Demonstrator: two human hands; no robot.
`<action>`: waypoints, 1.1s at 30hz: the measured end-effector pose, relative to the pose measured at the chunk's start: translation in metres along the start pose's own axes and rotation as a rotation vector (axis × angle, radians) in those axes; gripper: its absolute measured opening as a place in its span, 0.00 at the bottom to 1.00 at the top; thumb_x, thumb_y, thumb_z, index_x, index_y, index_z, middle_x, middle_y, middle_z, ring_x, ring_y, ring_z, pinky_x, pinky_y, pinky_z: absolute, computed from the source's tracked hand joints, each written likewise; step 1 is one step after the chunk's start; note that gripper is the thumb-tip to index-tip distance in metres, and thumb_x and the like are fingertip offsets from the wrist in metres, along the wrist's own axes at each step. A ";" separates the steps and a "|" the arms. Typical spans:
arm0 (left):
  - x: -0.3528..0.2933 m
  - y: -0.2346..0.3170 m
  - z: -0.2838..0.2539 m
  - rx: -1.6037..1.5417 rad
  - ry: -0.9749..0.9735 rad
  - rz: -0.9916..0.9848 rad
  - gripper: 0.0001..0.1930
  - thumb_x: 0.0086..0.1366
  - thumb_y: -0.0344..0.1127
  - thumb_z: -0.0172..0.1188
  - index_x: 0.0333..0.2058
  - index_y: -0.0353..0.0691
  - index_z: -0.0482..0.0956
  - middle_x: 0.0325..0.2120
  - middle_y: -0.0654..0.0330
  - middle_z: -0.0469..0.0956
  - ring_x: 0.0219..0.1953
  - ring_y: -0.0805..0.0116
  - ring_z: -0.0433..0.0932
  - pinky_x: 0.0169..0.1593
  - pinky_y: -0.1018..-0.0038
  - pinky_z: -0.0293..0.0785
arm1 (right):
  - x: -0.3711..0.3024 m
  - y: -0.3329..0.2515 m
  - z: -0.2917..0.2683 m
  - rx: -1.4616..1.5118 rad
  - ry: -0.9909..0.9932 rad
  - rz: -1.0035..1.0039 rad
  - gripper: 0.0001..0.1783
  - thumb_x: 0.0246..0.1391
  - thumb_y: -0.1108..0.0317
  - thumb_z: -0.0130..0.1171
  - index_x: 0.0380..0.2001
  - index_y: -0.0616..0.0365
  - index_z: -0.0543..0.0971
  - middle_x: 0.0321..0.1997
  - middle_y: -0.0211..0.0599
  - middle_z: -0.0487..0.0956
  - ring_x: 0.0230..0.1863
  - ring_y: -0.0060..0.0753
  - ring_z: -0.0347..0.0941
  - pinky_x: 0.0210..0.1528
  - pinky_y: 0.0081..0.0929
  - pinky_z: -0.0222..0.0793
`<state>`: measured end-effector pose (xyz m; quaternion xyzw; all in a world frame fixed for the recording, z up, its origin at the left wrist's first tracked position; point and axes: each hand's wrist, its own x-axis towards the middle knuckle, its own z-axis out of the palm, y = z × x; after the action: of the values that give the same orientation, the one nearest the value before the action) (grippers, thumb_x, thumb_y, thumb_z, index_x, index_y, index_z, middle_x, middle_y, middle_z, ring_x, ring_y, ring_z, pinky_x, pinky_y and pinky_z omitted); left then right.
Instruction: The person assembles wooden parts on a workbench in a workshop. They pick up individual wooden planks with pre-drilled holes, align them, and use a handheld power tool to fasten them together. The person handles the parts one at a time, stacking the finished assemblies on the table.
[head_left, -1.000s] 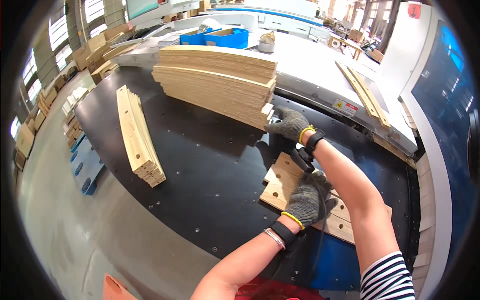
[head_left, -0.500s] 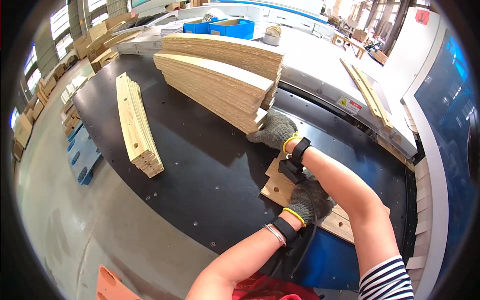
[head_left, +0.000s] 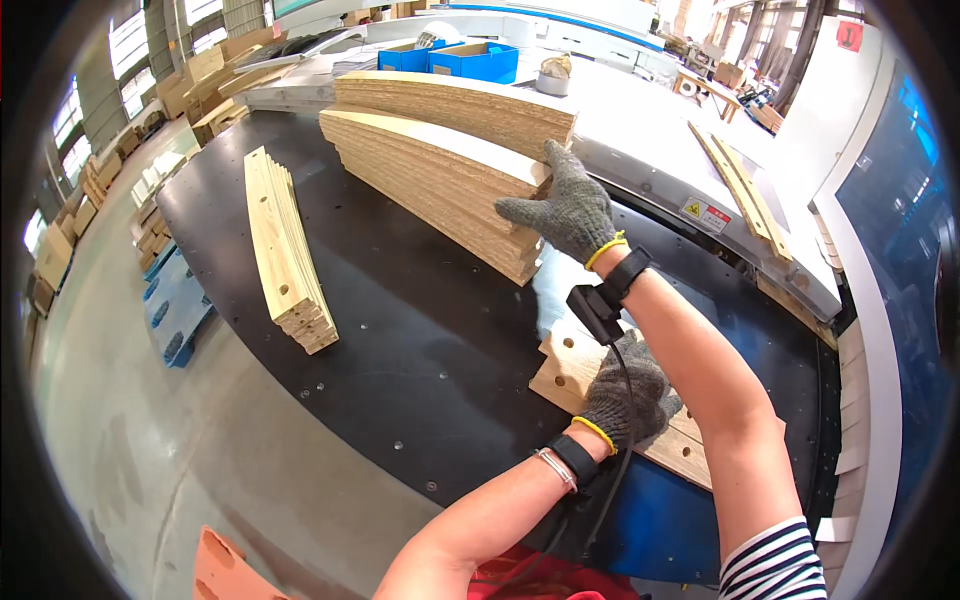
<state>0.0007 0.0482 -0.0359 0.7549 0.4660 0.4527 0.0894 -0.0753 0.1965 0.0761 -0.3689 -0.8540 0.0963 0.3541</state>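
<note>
My right hand (head_left: 568, 208), in a grey knit glove, is at the near right end of a tall stack of wooden boards (head_left: 430, 180). Its thumb and fingers are spread apart across the stack's end. Lower down, my left hand (head_left: 632, 392), gloved the same way, is closed over a few pale wooden strips (head_left: 560, 378) with drilled holes; some of its fingers are hidden. These strips lie on the black tabletop (head_left: 400, 340) close to my body. Behind the tall stack stands a second stack of boards (head_left: 460, 100).
A narrow pile of drilled strips (head_left: 282, 250) lies on the left of the table. Blue bins (head_left: 475, 62) and a grey cup (head_left: 553, 80) stand at the back. Two thin strips (head_left: 740, 190) rest on the machine bed (head_left: 640, 175). A dark cable (head_left: 628, 450) hangs by my left wrist.
My right hand has moved up from the bottom of the tall stack's near end to near its top, with its fingers spreading. My left hand stays on the drilled strips.
</note>
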 end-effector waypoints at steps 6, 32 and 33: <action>-0.010 0.004 0.004 -0.106 0.067 -0.007 0.13 0.62 0.39 0.62 0.41 0.38 0.85 0.39 0.44 0.84 0.50 0.40 0.80 0.57 0.48 0.71 | -0.001 0.000 0.023 -0.099 0.127 -0.126 0.52 0.41 0.48 0.82 0.61 0.71 0.72 0.56 0.65 0.79 0.58 0.60 0.79 0.61 0.46 0.76; -0.036 -0.007 0.047 -0.711 -0.156 -0.209 0.23 0.71 0.58 0.53 0.53 0.47 0.75 0.51 0.55 0.78 0.56 0.56 0.75 0.60 0.60 0.70 | -0.086 -0.038 0.045 0.009 -0.297 0.240 0.42 0.36 0.51 0.83 0.52 0.56 0.75 0.49 0.52 0.85 0.53 0.57 0.83 0.55 0.47 0.79; -0.033 -0.008 0.041 -0.382 -0.198 -0.115 0.22 0.70 0.57 0.54 0.50 0.47 0.76 0.49 0.55 0.78 0.54 0.56 0.75 0.59 0.59 0.71 | -0.088 -0.040 0.048 -0.008 -0.301 0.255 0.42 0.36 0.51 0.83 0.52 0.56 0.75 0.49 0.52 0.85 0.52 0.57 0.83 0.55 0.47 0.79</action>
<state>0.0217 0.0384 -0.0840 0.7372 0.4028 0.4507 0.3018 -0.0883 0.1108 0.0112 -0.4570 -0.8440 0.1910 0.2057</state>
